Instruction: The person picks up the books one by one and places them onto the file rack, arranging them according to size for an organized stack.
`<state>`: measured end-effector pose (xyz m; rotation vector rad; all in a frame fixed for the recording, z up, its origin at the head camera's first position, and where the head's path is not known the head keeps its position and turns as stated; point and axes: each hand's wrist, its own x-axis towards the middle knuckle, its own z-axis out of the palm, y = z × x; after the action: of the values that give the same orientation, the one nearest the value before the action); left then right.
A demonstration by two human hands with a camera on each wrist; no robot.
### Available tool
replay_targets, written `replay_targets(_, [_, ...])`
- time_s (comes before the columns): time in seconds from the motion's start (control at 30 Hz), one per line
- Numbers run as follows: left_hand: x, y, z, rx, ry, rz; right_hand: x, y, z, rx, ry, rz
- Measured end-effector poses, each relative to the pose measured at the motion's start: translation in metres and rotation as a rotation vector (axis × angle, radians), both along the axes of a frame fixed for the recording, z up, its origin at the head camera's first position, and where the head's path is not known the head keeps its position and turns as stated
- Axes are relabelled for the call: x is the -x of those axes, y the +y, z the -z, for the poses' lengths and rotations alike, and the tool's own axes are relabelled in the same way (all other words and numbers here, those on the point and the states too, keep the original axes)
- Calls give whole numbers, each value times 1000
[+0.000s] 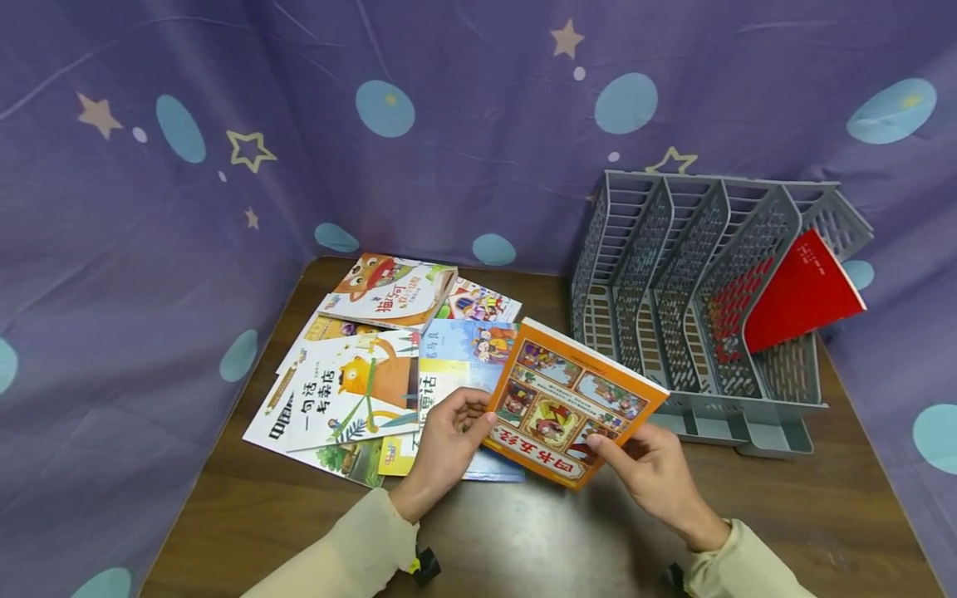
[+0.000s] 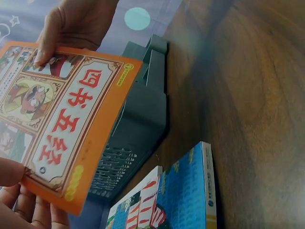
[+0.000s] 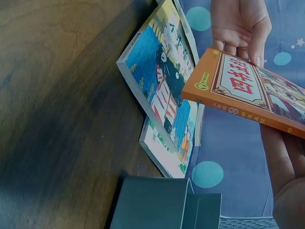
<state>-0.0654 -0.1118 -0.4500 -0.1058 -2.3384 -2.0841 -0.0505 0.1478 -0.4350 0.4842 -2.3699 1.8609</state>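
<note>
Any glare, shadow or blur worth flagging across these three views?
Head view: pale glare on the near part of the table, while the orange book's large title stays readable; left wrist view: a faint bluish haze and a dark shadow band across the wood; right wrist view: a broad, soft-edged shadow darkens the tabletop.

Orange book [image 1: 557,419] partly hidden by hands [image 1: 661,480]

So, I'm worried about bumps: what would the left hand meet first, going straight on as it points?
Past the orange-bordered paper book it holds, the left hand would probably meet the grey slatted plastic rack, though depth is unclear.
</note>
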Motion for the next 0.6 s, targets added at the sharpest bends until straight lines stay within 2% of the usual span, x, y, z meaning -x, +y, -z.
replay_targets(0.3, [2,-5,-1,68,51,17,1,10,-1,-135,130,41])
replay_targets(0.53, [-4,-12,-23,112,49,19,5,22,-4,-192,188,102])
replay_targets(0.6, [-5,-15,-26,122,45,19,5,26,-6,-200,193,117])
